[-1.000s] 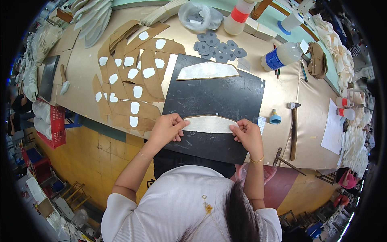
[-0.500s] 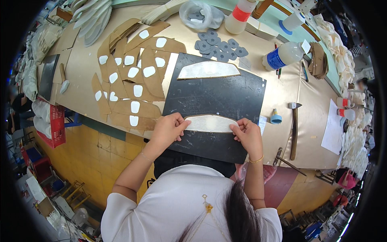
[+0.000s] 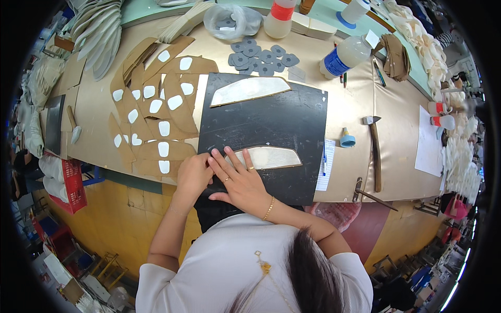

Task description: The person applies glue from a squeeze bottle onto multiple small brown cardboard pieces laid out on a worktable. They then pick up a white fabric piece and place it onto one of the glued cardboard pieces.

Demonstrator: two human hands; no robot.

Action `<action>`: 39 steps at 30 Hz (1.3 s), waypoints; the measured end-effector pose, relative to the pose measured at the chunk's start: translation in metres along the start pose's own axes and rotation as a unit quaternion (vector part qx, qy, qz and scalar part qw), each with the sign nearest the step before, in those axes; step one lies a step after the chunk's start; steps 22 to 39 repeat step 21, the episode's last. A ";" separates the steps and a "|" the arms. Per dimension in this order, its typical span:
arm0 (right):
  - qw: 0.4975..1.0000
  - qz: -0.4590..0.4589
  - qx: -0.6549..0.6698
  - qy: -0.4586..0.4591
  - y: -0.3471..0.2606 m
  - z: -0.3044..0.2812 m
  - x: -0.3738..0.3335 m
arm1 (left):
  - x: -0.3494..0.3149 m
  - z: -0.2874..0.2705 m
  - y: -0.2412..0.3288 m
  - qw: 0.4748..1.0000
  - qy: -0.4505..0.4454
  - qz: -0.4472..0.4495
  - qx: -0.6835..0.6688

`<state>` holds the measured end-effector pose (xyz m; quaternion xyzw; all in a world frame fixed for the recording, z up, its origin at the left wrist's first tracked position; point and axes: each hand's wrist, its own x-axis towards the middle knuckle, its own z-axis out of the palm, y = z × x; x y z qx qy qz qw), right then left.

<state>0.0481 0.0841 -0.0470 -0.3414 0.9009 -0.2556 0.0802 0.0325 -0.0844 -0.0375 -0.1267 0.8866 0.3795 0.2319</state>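
Observation:
A white-faced, brown-edged panel (image 3: 276,157) with a curved top lies on the black board (image 3: 261,122) in front of me. My right hand (image 3: 241,180) is laid flat over the panel's left end, fingers stretched and apart. Just left of it, my left hand (image 3: 194,172) is closed, fingers curled by the covered end of the panel; whatever they pinch is hidden. A second panel (image 3: 249,91) of the same kind lies near the far edge of the board, with neither hand touching it.
Brown pieces with white patches (image 3: 164,128) overlap at left. Grey rounded pieces (image 3: 266,56) lie beyond the board. At right are a bottle with a blue label (image 3: 344,57), a blue-capped nozzle (image 3: 347,140), a hammer (image 3: 376,156), another hammer (image 3: 358,189) and a pen (image 3: 324,163) on paper.
My right hand has left the panel's right end and crossed leftward, flattening over its left end. My left hand has shifted slightly left and down. The whole view has shifted a little.

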 end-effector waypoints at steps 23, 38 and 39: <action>0.959 0.260 -0.073 0.090 0.067 -0.037 -0.075 | -0.011 -0.041 0.018 0.983 -0.064 -0.028 -0.168; 0.959 0.260 -0.073 0.090 0.067 -0.037 -0.075 | -0.011 -0.041 0.018 0.983 -0.064 -0.028 -0.168; 0.959 0.260 -0.073 0.090 0.067 -0.037 -0.075 | -0.011 -0.041 0.018 0.983 -0.064 -0.028 -0.168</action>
